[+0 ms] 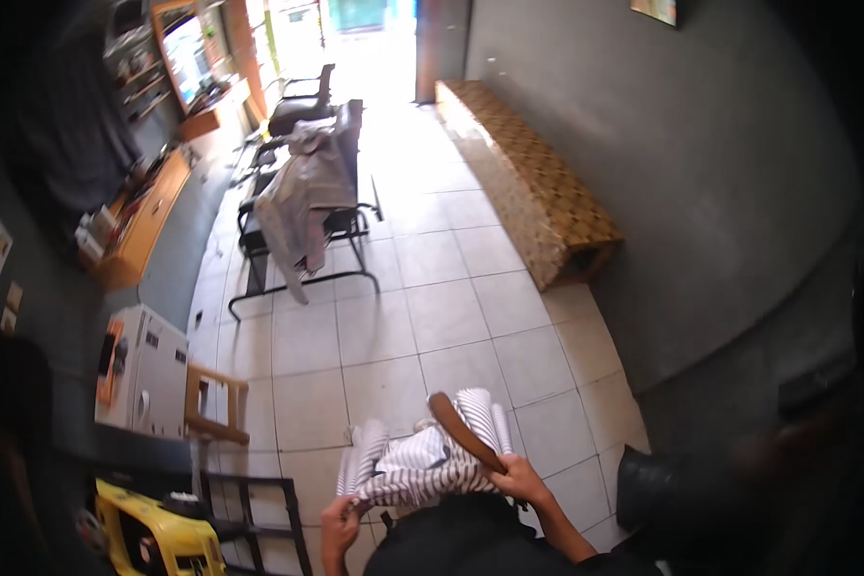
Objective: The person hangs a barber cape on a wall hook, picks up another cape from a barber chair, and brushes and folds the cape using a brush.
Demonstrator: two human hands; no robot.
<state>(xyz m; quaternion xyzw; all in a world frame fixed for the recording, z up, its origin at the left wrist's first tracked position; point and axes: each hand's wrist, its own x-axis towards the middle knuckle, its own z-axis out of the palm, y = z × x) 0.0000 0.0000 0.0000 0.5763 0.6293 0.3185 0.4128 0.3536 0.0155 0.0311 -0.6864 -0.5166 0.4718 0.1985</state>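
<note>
A bundle of white cloth with dark stripes (422,483) is bunched in front of my body. A paler, whitish piece of cloth (415,451) lies in its middle. At the bundle's left end, my left hand (340,519) is closed on the striped cloth's edge. My right hand (520,479) is closed around the lower end of a brown curved strip (459,432), which slants up and left across the bundle. Whether the strip is wood or leather, I cannot tell. Some right fingers are hidden behind it.
Ahead stands a black-framed chair (355,274) draped with a pale cloth (309,187). A patterned bench (538,182) runs along the right wall. On the left are a wooden shelf (149,226), a white cabinet (158,374), a wooden stool (223,427) and a yellow machine (154,523).
</note>
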